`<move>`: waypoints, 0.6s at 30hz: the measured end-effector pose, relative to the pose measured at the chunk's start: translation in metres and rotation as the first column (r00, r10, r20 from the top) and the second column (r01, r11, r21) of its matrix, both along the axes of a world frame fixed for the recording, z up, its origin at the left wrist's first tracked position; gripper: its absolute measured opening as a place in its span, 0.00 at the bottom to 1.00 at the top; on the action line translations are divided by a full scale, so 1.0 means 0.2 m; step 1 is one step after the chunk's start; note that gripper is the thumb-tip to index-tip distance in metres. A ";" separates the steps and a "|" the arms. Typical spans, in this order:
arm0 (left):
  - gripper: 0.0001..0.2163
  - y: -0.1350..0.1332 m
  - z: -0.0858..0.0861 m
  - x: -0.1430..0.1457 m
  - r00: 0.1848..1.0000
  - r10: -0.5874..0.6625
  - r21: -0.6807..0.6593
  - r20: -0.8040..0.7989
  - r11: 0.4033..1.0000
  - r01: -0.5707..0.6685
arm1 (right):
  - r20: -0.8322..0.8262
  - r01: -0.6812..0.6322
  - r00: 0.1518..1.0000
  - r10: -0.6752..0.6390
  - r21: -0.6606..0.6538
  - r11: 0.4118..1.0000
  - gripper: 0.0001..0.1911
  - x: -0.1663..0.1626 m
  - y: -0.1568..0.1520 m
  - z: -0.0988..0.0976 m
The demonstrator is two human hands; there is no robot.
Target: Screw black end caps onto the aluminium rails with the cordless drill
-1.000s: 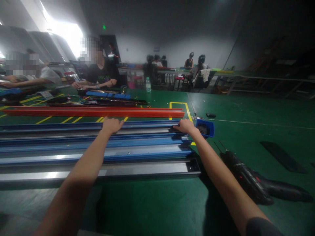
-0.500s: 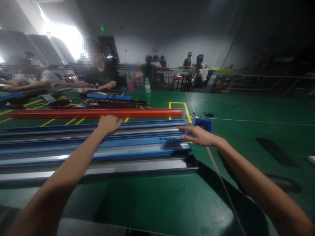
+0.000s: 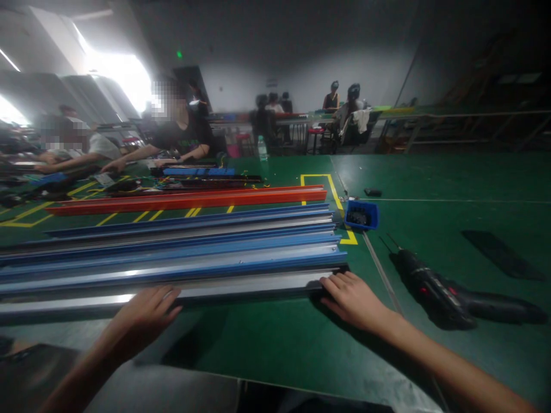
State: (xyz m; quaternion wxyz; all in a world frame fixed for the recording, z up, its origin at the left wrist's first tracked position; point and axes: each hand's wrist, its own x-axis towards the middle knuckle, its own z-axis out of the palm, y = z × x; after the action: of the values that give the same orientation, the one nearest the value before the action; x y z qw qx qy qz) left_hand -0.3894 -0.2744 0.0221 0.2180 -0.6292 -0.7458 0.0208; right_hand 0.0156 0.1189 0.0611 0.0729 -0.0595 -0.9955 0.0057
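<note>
Several long metal rails lie side by side across the green table; the nearest is a dark grey rail (image 3: 241,285), behind it blue rails (image 3: 193,252) and an orange rail (image 3: 189,199). My left hand (image 3: 144,312) rests on the near edge of the grey rail, fingers stretched flat. My right hand (image 3: 353,298) lies at the rail's right end, fingers extended over its corner. Neither hand holds anything.
A black cordless drill (image 3: 434,292) lies right of my right hand. A small blue bin (image 3: 361,215) with dark parts stands past the rail ends. A dark strip (image 3: 499,253) lies far right. People sit at tables on the left and at the back.
Both hands have drawn back from the far blue rails to the nearest grey rail. The right hand came off the rail end by the blue bin.
</note>
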 end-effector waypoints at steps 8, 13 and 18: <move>0.23 -0.25 0.05 -0.16 0.920 0.338 -0.187 0.199 0.935 -0.303 | -0.140 -0.009 0.990 0.029 0.141 0.990 0.06 -0.01 0.01 -0.06; 0.21 -0.31 0.12 -0.19 0.880 0.440 -0.281 0.180 0.880 -0.383 | -0.160 -0.041 0.985 0.059 0.116 0.992 0.07 0.00 0.02 -0.05; 0.21 -0.35 0.15 -0.22 0.870 0.465 -0.311 0.164 0.861 -0.402 | -0.174 -0.059 0.982 0.072 0.076 0.995 0.07 0.03 0.04 -0.05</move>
State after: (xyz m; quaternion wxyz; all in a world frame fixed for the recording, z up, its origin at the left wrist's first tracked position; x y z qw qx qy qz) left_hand -0.4337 -0.3446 0.0516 0.0317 -0.4653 -0.8794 0.0958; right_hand 0.0208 0.1275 0.0504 0.1625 -0.0233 -0.9862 -0.0217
